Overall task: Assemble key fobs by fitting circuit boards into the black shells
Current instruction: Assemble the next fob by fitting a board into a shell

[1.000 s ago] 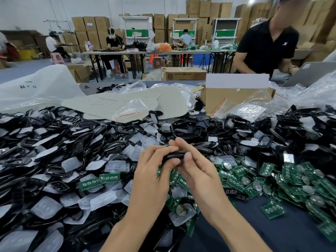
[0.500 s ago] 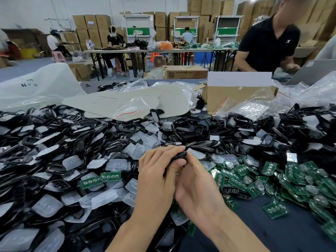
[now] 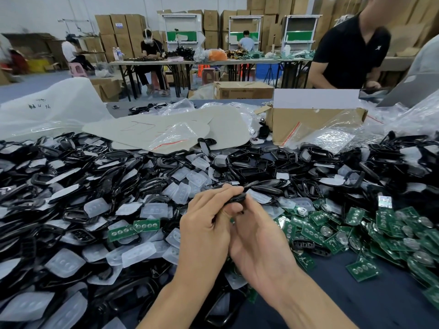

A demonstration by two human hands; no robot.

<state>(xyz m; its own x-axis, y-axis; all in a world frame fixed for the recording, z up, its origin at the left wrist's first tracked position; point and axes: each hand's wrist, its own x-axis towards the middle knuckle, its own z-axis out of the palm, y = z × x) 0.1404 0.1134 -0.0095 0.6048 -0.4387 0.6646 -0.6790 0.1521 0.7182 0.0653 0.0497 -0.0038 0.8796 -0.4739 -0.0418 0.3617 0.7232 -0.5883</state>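
Note:
My left hand point(image 3: 206, 224) and my right hand point(image 3: 259, 238) are pressed together above the table's middle, both gripping one black key fob shell point(image 3: 236, 199) edge-on between the fingertips. Whether a board sits inside it is hidden by my fingers. A heap of black shells point(image 3: 78, 186) mixed with translucent button pads point(image 3: 152, 210) covers the left and the far middle. Green circuit boards point(image 3: 389, 236) lie piled to the right of my hands, and two more boards point(image 3: 133, 230) rest on the pads at the left.
A cardboard box point(image 3: 308, 122) with clear zip bags point(image 3: 330, 136) stands at the back right. Pale paper sheets point(image 3: 152, 129) and a white plastic bag point(image 3: 47, 110) lie at the back left. A person in a black shirt point(image 3: 351, 51) works across the table. Bare blue tabletop point(image 3: 370, 302) shows front right.
My hands have closed together and lowered slightly toward me, with the shell still pinched between them. The right hand's fingers now lie under the left hand's fingers.

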